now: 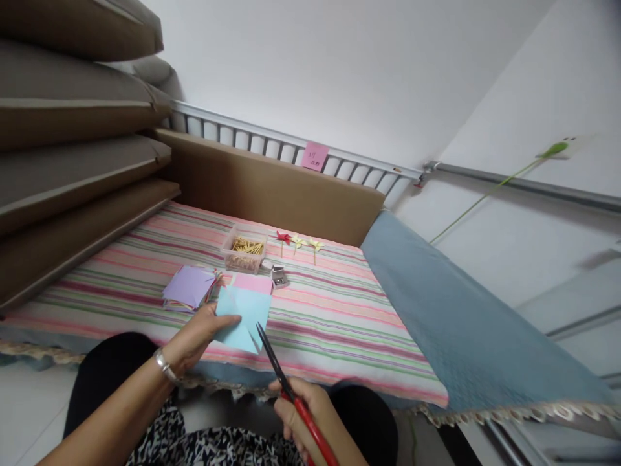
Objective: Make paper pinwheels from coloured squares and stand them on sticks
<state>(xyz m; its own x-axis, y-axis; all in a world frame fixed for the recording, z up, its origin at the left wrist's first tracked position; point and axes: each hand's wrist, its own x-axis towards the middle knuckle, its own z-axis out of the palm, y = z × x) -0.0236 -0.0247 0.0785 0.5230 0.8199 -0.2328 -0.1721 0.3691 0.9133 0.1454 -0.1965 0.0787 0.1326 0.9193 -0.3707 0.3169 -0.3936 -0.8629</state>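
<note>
My left hand (206, 330) pinches a light blue square of paper (250, 310) by its left side, thumb on top. Slits run inward from the paper's corners, one at the lower right. In my right hand (310, 408) are red-handled scissors (274, 359), their dark blades pointing at that slit and nearly together. The tips sit just beside the paper's lower right edge. A pink sheet (252, 283) shows behind the blue one. Left of it lies a stack of coloured paper squares (189, 286), purple on top.
Beyond the paper stand a clear plastic box (242, 264) of wooden sticks and a small open box (279, 277) with tiny pieces. Several paper pinwheels (298, 242) on sticks lie farther back. A brown board (272, 188) borders the striped cloth (330, 317); stacked cushions (82, 116) rise at left.
</note>
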